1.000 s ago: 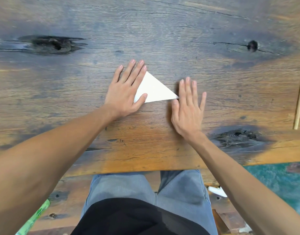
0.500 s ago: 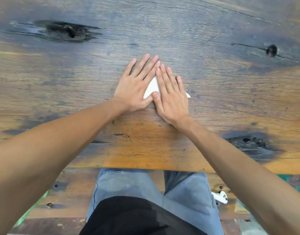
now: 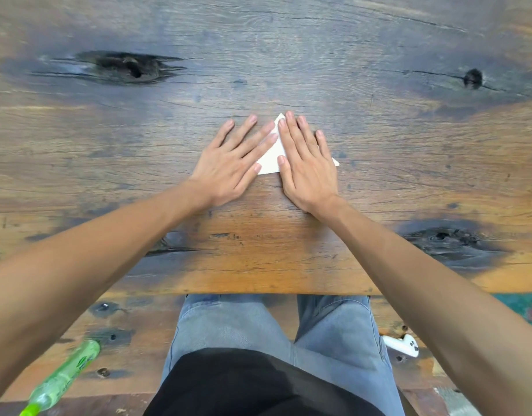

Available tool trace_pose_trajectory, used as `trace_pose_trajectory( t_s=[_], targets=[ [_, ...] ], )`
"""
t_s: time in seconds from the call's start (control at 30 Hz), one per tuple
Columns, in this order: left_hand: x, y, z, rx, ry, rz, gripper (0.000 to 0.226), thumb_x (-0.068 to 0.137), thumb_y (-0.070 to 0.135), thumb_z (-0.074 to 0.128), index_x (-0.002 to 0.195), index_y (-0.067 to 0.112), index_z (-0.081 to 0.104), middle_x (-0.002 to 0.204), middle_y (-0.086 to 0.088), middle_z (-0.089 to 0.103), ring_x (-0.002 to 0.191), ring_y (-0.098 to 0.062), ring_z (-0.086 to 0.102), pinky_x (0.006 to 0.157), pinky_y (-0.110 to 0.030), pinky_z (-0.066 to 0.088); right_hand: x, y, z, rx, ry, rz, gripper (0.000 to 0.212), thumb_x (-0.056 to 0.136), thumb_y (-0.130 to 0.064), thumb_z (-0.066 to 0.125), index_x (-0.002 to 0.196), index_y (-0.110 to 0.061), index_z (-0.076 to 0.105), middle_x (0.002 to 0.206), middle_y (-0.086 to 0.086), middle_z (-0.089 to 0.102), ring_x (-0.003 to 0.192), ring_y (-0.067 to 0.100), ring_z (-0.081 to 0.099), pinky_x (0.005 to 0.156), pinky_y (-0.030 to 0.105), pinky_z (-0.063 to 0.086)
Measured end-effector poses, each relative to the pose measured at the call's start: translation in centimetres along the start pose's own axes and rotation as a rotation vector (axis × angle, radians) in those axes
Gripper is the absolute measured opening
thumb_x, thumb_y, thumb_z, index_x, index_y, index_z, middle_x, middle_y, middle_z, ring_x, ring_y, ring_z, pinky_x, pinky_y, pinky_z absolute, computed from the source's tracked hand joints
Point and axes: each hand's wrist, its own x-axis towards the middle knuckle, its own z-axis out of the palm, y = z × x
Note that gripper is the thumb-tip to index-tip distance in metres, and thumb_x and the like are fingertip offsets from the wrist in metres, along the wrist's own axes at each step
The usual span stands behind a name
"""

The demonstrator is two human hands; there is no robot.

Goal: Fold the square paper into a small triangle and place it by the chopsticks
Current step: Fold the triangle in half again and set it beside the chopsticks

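Observation:
A white paper (image 3: pixel 271 159) folded into a triangle lies flat on the wooden table (image 3: pixel 258 70), near its middle. My left hand (image 3: pixel 233 163) rests flat with fingers spread on the paper's left edge. My right hand (image 3: pixel 307 163) lies flat over the paper's right part, covering most of it. Only the top tip, a middle strip and the right corner of the paper show. The chopsticks are out of view.
The table's near edge (image 3: pixel 258 288) runs just above my lap. A green plastic bottle (image 3: pixel 63 376) lies on the bench at lower left. A white controller-like object (image 3: pixel 401 345) sits on the bench at right. Dark knots mark the tabletop.
My right hand moved left from beside the triangle's right corner onto the paper and now presses it. The view shifted, so the chopstick at the right edge dropped out of sight.

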Motion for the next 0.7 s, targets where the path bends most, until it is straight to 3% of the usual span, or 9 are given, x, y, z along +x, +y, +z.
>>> trace_pose_trajectory(
  t_s=[0.2,0.47,0.7],
  targets=[
    [-4.1,-1.4,0.6,0.051,-0.038,0.112,0.056,0.108,0.039,0.018,0.163,0.031,0.008,0.17,0.009,0.012,0.159,-0.026,0.006,0.127,-0.053,0.015,0.0,-0.1,-0.2,0.004,-0.022,0.001,0.061,0.108,-0.033,0.028,0.165,-0.014,0.016,0.173,0.003,0.013,0.161,0.02,0.009,0.13,0.046,0.012],
    [-7.1,-1.5,0.2,0.031,-0.108,0.042,0.058,0.107,0.041,0.017,0.163,0.03,0.006,0.17,0.01,0.011,0.159,-0.025,0.005,0.127,-0.052,0.012,-0.3,0.0,-0.7,0.044,-0.085,0.028,0.061,0.108,-0.035,0.022,0.165,-0.015,0.011,0.174,0.002,0.008,0.161,0.018,0.003,0.13,0.044,0.007],
    [-7.2,-1.2,-0.4,0.002,-0.185,0.016,0.058,0.107,0.042,0.014,0.163,0.03,0.004,0.17,0.011,0.007,0.159,-0.026,0.003,0.128,-0.051,0.011,-4.2,3.6,-1.6,0.056,-0.102,0.173,0.061,0.109,-0.038,0.016,0.166,-0.019,0.005,0.174,-0.003,0.0,0.16,0.014,-0.005,0.13,0.039,-0.001]
  ],
)
